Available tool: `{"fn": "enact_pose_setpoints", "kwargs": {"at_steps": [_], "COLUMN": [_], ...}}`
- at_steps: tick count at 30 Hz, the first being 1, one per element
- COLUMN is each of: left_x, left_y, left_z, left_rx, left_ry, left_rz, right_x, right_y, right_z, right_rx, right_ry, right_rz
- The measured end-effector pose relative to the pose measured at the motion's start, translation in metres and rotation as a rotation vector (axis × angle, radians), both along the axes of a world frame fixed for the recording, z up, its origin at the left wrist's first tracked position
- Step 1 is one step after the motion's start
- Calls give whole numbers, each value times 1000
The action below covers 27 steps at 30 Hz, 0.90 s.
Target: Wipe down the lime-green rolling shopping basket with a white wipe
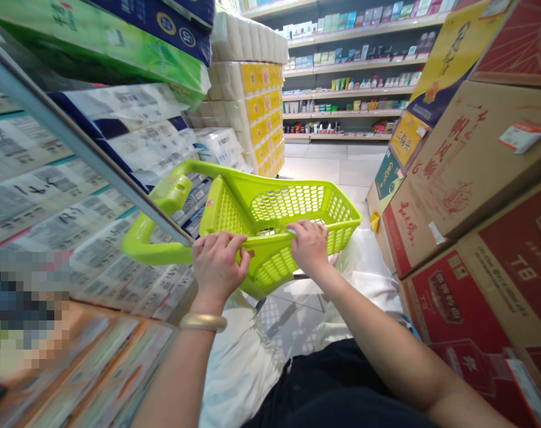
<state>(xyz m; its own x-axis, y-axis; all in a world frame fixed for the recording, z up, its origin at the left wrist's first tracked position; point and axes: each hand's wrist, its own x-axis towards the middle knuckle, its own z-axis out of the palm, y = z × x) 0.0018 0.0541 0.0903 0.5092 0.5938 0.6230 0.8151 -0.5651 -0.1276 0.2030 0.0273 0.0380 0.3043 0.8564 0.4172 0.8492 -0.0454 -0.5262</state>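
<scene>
A lime-green plastic shopping cart (279, 241) with perforated sides stands sideways in front of me, its looped handle (152, 255) to the left. My left hand (219, 261), below a gold bangle (203, 323), is closed over the cart's near rim beside the handle. Further right along that same rim, my right hand (310, 245) is closed with its fingers over the edge. The basket's visible inside holds no goods. A slanted metal pole (87, 139) crosses the handle in view, its lower end close to my left hand.
Stacked tissue packs (132, 137) line the left side, with yellow-and-white packs (261, 107) beyond. Cardboard cartons (458, 178) are piled high on the right. Shelves of small bottles and boxes (351, 89) stand at the back. Between them runs a tiled floor (321, 157).
</scene>
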Motion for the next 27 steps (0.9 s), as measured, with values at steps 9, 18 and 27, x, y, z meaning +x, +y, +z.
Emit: {"fn": "enact_pose_setpoints", "kwargs": {"at_steps": [9,18,27], "left_x": [-2,0,0], "left_y": [1,2,3], "left_z": [-1,0,0], "left_rx": [-30,-64,-33], "left_ry": [12,-14,17], "left_rz": [15,17,24], "right_x": [-42,-13,-58], "right_y": [2,0,4], "right_z": [12,5,26], "right_rx": [8,-31,-12], "right_ry": [-38,-16,-7], "right_rz": [125,9,197]}}
